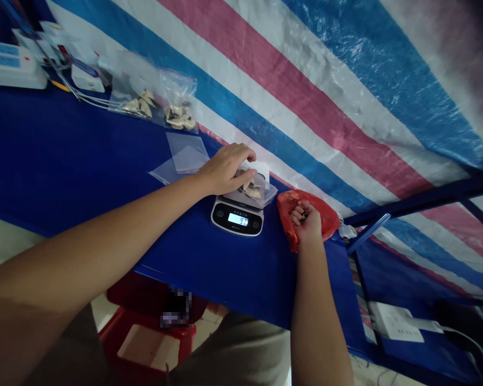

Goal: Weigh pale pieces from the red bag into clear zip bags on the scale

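The small black digital scale (pixel 237 217) at the middle of the blue worktop (pixel 64 161) shows lit digits that look like 97. Its small print is too tiny to read. The blue labels on the white box (pixel 12 64) at the far left are blurred.

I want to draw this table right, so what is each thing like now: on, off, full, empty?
scale: on, screen lit.
small bag: on the scale, holding pale pieces.
left hand: resting on small bag, fingers curled.
red bag: crumpled.
right hand: closed fist on red bag.
back bags: filled with pale pieces.
flat bags: empty.
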A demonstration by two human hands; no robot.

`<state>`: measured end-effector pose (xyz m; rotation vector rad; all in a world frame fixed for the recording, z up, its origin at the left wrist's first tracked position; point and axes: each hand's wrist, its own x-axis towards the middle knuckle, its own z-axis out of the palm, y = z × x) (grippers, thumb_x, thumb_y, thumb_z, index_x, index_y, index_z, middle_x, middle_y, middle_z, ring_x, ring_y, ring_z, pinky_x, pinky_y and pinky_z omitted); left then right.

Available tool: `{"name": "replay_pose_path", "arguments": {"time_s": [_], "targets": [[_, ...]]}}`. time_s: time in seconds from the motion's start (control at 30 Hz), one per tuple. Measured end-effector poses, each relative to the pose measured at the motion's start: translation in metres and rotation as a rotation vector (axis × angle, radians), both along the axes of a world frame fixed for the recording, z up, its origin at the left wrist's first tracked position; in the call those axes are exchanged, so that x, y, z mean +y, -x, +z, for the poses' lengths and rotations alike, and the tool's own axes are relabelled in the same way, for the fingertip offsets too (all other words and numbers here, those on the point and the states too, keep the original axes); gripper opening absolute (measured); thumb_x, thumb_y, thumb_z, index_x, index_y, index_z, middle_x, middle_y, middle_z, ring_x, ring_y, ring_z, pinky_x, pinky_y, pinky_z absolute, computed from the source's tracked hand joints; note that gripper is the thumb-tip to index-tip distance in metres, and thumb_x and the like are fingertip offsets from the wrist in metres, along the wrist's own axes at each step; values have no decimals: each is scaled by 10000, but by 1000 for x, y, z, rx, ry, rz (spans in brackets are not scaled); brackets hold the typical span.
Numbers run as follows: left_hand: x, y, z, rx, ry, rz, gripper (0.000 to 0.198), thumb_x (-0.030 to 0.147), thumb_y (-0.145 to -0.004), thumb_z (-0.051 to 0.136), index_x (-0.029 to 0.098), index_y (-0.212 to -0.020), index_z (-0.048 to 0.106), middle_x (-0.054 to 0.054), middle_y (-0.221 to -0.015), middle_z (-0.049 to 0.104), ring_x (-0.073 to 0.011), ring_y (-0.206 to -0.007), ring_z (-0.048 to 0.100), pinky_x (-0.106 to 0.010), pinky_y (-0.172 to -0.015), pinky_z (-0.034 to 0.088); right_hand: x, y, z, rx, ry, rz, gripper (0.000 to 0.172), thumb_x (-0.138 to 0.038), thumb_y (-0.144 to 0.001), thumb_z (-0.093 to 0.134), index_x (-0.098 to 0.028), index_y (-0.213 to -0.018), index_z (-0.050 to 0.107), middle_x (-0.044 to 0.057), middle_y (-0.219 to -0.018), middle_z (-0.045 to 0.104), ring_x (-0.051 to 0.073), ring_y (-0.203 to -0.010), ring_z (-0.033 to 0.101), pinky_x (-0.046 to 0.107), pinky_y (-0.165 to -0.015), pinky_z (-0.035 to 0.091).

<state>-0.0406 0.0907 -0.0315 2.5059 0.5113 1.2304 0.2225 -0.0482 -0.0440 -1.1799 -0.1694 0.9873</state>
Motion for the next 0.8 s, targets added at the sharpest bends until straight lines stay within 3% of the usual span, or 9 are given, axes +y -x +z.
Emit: {"name": "replay_pose_path", "arguments": {"time_s": [0.17, 0.7, 0.8], "targets": [[0, 0, -1, 0, 3, 1, 231, 363, -971, 483, 187, -1108, 543, -109, -1112, 639, -261, -1061, 581, -441, -957, 429, -2, 4, 4, 31, -7, 4, 192, -144, -913, 414, -208, -739, 465, -125, -491, 249, 46, -322, 198, 149, -261, 165], [0, 0, 0, 15, -6, 9, 233, 358, -978, 475, 182, -1114, 544, -112, -1119, 640, -259, -1050, 586, -438, -947, 433, -1, 0, -1, -37, 2, 49, 167, -196, -864, 540, -224, -737, 435, -132, -490, 233, 51, -325, 194, 139, -269, 181], [0, 0, 0, 20, -5, 9, 230, 355, -979, 474, 184, -1115, 543, -110, -1118, 640, -258, -1049, 586, -437, -949, 430, 0, 0, -1, -10, -1, 38, 150, -162, -875, 479, -215, -738, 448, -127, -495, 244, 48, -323, 198, 143, -270, 177]]}}
